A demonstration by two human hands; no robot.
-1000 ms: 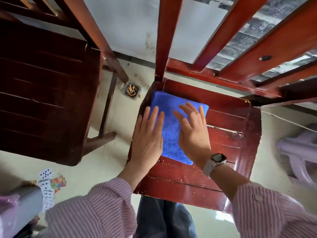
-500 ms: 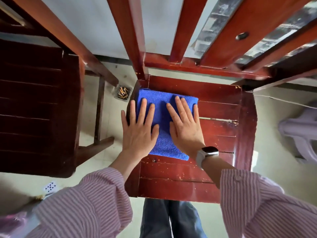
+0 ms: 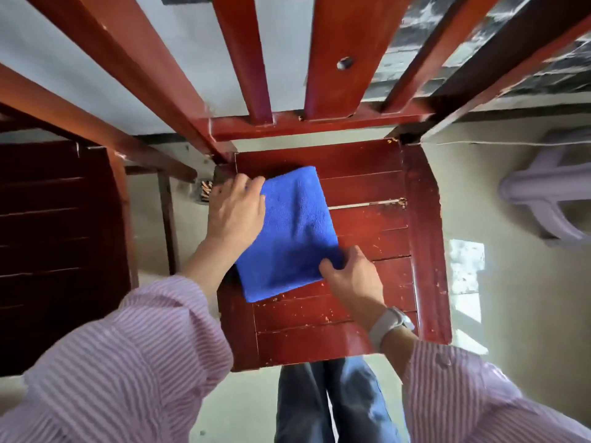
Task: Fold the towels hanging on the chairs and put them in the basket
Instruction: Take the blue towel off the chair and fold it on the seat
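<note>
Folded blue towel (image 3: pixel 289 231), a plush rectangle lying askew on the chair (image 3: pixel 425 238) seat; left hand (image 3: pixel 235 212) grips its far-left edge, right hand (image 3: pixel 353 276) pinches its near-right corner.

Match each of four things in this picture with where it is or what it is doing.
1 blue towel
2 left hand
3 right hand
4 watch

A worn on the right wrist
B grips the towel's far left corner
C lies folded on the red chair seat
D pinches the towel's near right edge

Pairs: 1-C, 2-B, 3-D, 4-A
</note>
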